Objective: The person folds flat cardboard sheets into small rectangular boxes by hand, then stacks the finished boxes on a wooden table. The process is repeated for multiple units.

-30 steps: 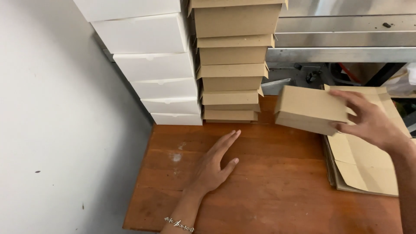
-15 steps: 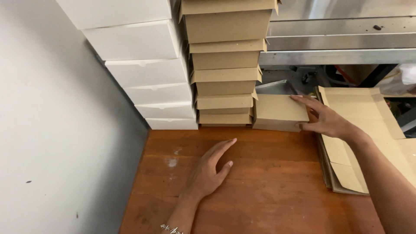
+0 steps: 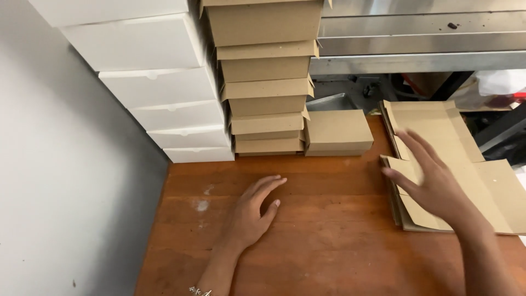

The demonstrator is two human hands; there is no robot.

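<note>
Since the folded box [image 3: 338, 131] was set down, right hand [image 3: 433, 183], fingers spread, seemingly hovers over flat cardboard [image 3: 466, 164]; left hand [image 3: 249, 214] stays flat.

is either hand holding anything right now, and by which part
Nothing is held. The left hand lies flat on the table; the right hand hovers open over the flat cardboard, clear of the folded box.

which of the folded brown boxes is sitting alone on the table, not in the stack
The brown box standing directly on the wooden table, just right of the brown stack; the others are piled up.

L hand [image 3: 249, 214] flat, R hand [image 3: 433, 183] open, raised
</note>
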